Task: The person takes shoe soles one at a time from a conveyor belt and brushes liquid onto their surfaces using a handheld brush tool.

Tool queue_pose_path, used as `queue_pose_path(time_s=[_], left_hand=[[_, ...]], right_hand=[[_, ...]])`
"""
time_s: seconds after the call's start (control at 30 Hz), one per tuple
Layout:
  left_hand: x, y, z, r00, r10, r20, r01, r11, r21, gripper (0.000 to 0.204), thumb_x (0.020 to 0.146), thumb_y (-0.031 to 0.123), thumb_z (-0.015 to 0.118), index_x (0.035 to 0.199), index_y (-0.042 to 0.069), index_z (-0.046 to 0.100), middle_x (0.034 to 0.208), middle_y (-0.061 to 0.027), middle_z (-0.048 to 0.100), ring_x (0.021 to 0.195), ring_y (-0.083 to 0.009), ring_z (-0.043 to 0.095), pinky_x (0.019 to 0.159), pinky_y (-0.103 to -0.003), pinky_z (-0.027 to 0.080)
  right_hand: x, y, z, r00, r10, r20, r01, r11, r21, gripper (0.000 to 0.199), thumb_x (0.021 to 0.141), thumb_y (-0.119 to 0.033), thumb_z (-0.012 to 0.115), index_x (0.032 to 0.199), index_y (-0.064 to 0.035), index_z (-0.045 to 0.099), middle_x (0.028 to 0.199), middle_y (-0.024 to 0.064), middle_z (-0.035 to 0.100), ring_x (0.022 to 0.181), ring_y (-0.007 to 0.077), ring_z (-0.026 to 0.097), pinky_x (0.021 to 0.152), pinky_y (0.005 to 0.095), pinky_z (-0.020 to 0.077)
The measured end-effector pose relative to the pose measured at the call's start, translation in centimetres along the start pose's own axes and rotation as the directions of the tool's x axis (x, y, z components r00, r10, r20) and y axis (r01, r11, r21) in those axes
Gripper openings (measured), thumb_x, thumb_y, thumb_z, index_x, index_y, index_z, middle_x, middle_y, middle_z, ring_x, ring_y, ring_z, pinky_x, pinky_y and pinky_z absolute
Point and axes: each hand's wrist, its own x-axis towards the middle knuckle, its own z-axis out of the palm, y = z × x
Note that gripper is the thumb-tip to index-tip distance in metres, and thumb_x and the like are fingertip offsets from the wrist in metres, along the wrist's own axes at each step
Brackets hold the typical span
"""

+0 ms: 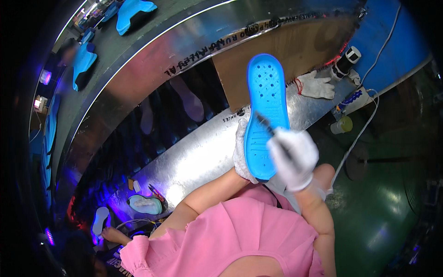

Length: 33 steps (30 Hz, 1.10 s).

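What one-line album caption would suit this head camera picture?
Gloved left hand holds up a blue shoe sole while the gloved right hand works a small brush across it.

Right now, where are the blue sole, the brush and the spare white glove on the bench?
blue sole (266,87): head view, on its upper half, among the holes.
brush (265,123): head view, on the dark tip against the sole.
spare white glove (318,87): head view, on its palm, lying on the bench.

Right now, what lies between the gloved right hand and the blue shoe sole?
In the head view, a thin dark brush-like tool, held in the right hand, bridges that gap; its tip touches the blue shoe sole. The left hand supports the sole.
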Motion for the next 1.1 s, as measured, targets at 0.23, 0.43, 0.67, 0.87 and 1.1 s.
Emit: queue_pose_path(time_s=[0.23,0.43,0.67,0.87,1.1], left_hand=[[1.5,1.8,-0.2,0.995,-0.021,0.096,0.011,0.995,0.095,0.084,0.092,0.068,0.042,0.142,0.000,0.040,0.133,-0.0298,0.052,0.112,-0.0403,0.059,0.092,-0.049,0.052],[1.2,3.3,2.4,0.998,-0.041,-0.044,0.047,0.987,0.155,0.099,0.086,0.079,0.041,0.151,0.005,0.029,0.135,-0.0336,0.048,0.108,-0.0466,0.061,0.086,-0.054,0.055],[3.4,5.8,0.5,0.974,-0.205,0.096,0.197,0.977,0.087,0.094,0.087,0.073,0.047,0.150,0.006,0.031,0.121,-0.0364,0.054,0.092,-0.0453,0.065,0.065,-0.052,0.059],[3.7,8.3,2.8,0.868,-0.484,-0.107,0.493,0.821,0.289,0.080,0.092,0.060,0.050,0.149,0.006,0.036,0.131,-0.0354,0.051,0.100,-0.0436,0.066,0.083,-0.051,0.057],[5.5,11.1,-0.2,0.889,-0.442,-0.115,0.329,0.445,0.833,0.042,0.092,0.027,0.065,0.129,0.006,0.060,0.127,-0.0170,0.062,0.114,-0.0290,0.062,0.096,-0.039,0.052]], right_hand=[[-0.2,-1.2,0.0,0.990,0.036,0.136,-0.067,0.971,0.231,0.027,0.071,-0.010,0.079,0.095,-0.0041,0.068,0.090,0.0091,0.068,0.069,0.0234,0.064,0.062,0.0329,0.0518],[-0.9,-3.4,0.0,0.817,0.513,0.262,-0.575,0.690,0.441,0.022,0.074,0.000,0.077,0.094,-0.0018,0.068,0.086,0.0107,0.068,0.073,0.0190,0.067,0.068,0.0298,0.0530],[-0.8,-3.5,0.5,0.893,0.345,0.291,-0.443,0.788,0.426,0.021,0.076,0.001,0.076,0.096,-0.0013,0.067,0.083,0.0097,0.069,0.072,0.0191,0.067,0.071,0.0303,0.0530],[-0.9,-1.8,-0.7,0.812,-0.300,0.501,0.366,0.930,-0.036,0.025,0.073,-0.014,0.064,0.098,-0.0155,0.067,0.105,-0.0004,0.068,0.060,0.0151,0.057,0.056,0.0271,0.0500],[-1.1,-1.2,0.0,0.874,-0.142,0.465,0.046,0.976,0.212,0.024,0.077,-0.006,0.072,0.101,-0.0086,0.069,0.101,0.0059,0.070,0.072,0.0246,0.066,0.066,0.0308,0.0534]])
